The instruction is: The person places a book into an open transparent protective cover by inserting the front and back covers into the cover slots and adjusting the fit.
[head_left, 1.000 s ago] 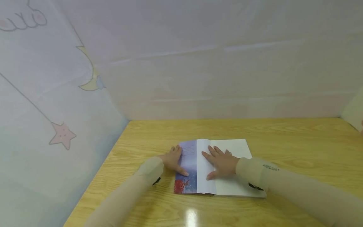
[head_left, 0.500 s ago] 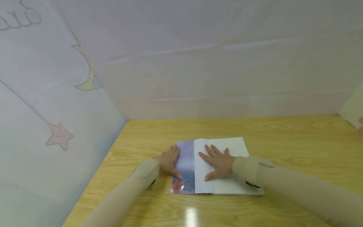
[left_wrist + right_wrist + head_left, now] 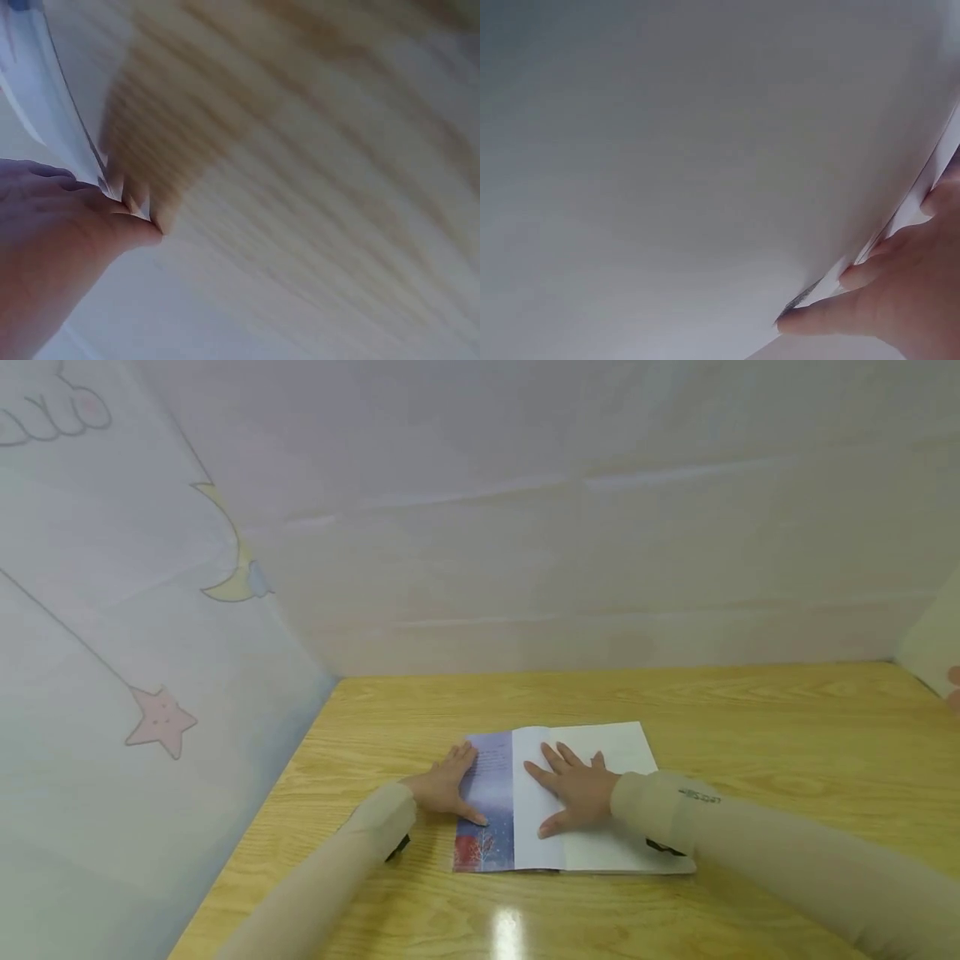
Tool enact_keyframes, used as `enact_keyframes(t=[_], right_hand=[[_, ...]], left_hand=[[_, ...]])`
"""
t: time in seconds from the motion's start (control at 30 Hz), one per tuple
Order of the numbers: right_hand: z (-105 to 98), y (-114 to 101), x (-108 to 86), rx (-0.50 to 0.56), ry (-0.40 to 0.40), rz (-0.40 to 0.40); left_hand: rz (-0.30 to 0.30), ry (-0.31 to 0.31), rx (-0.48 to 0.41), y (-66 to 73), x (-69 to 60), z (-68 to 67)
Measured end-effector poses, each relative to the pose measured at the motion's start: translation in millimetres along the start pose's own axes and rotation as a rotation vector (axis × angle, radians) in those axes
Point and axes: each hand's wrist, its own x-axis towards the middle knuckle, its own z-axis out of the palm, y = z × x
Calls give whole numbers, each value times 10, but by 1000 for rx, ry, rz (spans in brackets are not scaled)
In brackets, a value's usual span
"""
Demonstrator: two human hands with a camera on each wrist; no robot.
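An open book [image 3: 607, 852] lies flat, with a white page on its right, a white strip in the middle and a purple-blue flap [image 3: 491, 793] with a red patch and a small tree at the left. The left hand [image 3: 444, 787] rests at the flap's left edge, thumb on the print. With fingers spread, the right hand [image 3: 581, 791] lies on the white strip and page. In the left wrist view the left hand [image 3: 67, 232] touches the book's edge at the table. The right wrist view has the right hand [image 3: 900, 277] along the fold beside the white page [image 3: 667, 172].
The wooden table [image 3: 787, 735] extends around the book, bright with a reflection near its front. Behind it hangs a pale wall covering [image 3: 600, 568]; at the left are a printed pink star [image 3: 162, 722] and a yellow moon [image 3: 234, 583].
The book and both hands appear slightly further left in the head view, which has itself shifted a little. The left thumb slid toward the flap's edge, then back onto it. The right hand keeps its spread pose.
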Motion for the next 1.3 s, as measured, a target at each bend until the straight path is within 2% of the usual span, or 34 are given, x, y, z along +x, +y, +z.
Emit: enact_keyframes(t=[0.13,0.27,0.4,0.5,0.6,0.7,1.0,1.3], right_hand=[[-78,43,-45,68,-4,-12],[-202,188,-137,193,92,29],[-360,356,-280,321,237,166],[-456,465,-391,361,286,277],[-506,546,-474,355,278,343],[-488,610,-497,334,230,379],[-336,748,-421,336,140,527],[-375,735,-447,427,172,572]], left_hand=[[17,23,11,-14,10,30],[20,31,39,-25,20,47],[8,34,52,-38,4,33],[-3,26,59,-32,-24,5],[-3,15,69,-13,-48,-18],[-1,-3,86,5,-61,-26],[-24,-16,125,60,-36,8],[-37,-22,140,109,-33,-25]])
